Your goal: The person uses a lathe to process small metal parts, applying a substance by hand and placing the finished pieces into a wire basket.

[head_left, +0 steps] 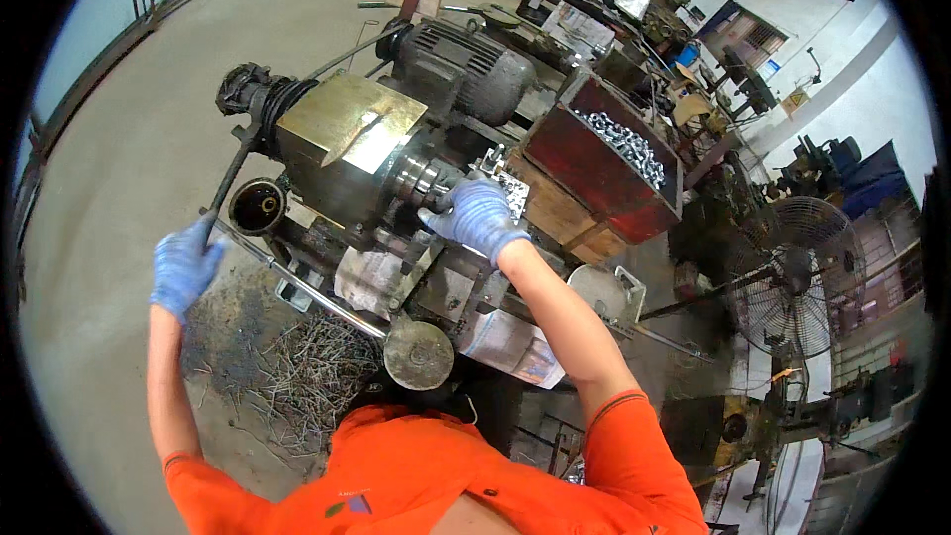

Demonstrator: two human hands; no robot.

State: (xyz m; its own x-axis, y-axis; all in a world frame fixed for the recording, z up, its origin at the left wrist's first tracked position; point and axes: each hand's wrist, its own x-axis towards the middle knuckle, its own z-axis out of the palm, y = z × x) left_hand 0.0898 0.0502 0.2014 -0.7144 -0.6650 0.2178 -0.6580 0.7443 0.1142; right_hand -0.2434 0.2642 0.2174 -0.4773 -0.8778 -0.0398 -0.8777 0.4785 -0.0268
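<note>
**While Your Left Hand Grips the Lever, Your Right Hand Is at the Collar**

Where the dark lever [234,170] slopes down from the machine [322,163], your gloved left hand [186,266] is closed around its lower end. Your gloved right hand [475,213] is at the front of the shiny round collar [416,178], with the thumb pointing toward the machine. The fingers are partly hidden; you cannot tell from this view whether they grip a part.

The collar projects from the right side of the machine, beside the brass-coloured cover [332,119]. The motor [466,69] is behind the collar. Beyond your right hand, the red box [565,154] contains a pile of small metal parts [624,147]. A wooden board [560,203] is between the box and your hand.

Below the lever, an open round cup [236,210] is at the machine's left end. A silver bar [312,289] slants from near your left hand to a round disc [418,354] in front of you. Metal shavings [312,376] lie heaped on the floor [119,188], left of the disc. A large fan [797,267] stands well apart on your right.
</note>
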